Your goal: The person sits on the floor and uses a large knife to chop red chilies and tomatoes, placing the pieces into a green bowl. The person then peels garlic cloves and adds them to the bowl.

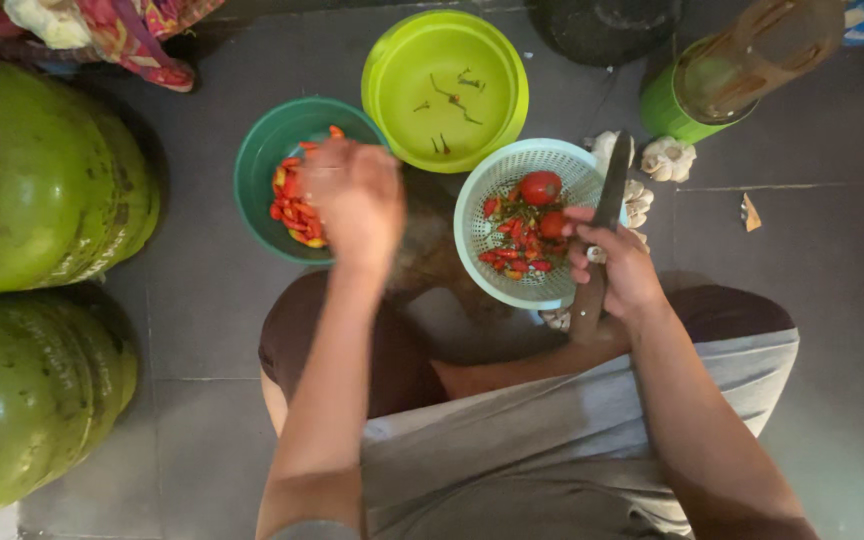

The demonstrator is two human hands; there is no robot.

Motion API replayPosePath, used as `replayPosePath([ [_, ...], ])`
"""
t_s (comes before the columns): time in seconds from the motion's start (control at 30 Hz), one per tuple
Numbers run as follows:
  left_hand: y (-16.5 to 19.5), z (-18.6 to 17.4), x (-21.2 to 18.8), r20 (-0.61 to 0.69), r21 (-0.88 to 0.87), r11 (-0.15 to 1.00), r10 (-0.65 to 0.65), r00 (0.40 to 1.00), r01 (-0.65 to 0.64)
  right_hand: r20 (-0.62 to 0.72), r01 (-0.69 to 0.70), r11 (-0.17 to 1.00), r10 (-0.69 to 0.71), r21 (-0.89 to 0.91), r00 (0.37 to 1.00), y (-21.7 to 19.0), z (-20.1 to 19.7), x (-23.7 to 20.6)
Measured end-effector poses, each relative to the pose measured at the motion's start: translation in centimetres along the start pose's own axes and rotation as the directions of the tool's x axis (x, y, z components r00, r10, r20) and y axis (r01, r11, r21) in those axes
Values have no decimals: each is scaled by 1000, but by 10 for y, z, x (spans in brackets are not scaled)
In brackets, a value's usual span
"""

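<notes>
On the dark tiled floor, seen from the head camera looking straight down, a person sat cross-legged with three bowls in front of their knees. The left hand (pixel 352 200) hung over the dark green bowl (pixel 257 165), which held small red and orange chillies (pixel 292 205); the hand was blurred, fingers loosely curled, and whether it gripped a chilli could not be told. The right hand (pixel 617 265) was closed around the handle of a knife (pixel 607 215), blade pointing away, and rested at the rim of a white perforated basket (pixel 482 195) holding unsorted chillies, stems and two red tomatoes (pixel 542 187). Beyond, a lime-green bowl (pixel 402 60) held only a few loose stems (pixel 455 97).

Judging by this layout, the step in hand was trimming chillies and dropping the cleaned ones into the dark green bowl. The next move would call for reaching back across to the basket with the free hand.

Garlic bulbs (pixel 668 158) lay partly hidden behind the basket. Two green gas cylinders (pixel 42 170) at left and a green-based blender jar (pixel 722 80) at top right were cut off by the frame.
</notes>
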State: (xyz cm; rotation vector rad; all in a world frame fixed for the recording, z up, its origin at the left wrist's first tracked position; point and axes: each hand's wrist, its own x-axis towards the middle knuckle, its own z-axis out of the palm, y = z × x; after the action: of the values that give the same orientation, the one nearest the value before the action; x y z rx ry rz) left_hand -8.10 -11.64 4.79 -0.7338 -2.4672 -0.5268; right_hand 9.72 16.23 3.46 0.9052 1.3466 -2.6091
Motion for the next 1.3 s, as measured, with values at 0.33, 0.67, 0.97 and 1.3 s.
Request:
replayPosePath([
  [0.33, 112, 169, -55, 630, 26, 993, -103, 770, 111, -22, -5, 999, 5, 34, 1000, 1, -3, 3],
  [0.67, 101, 142, -53, 702, -145, 890, -214, 679, 432, -49, 27, 979, -38, -201, 998, 8, 12, 4],
  [0.97, 113, 57, -10, 676, -704, 434, 167, 718, 562, -112, 103, 936, -149, -336, 983, 15, 13, 5],
  [1.3, 109, 76, -30, 760, -511, -251, 315, 569, 822, 5, 92, 995, -92, -25, 996, 20, -10, 11],
])
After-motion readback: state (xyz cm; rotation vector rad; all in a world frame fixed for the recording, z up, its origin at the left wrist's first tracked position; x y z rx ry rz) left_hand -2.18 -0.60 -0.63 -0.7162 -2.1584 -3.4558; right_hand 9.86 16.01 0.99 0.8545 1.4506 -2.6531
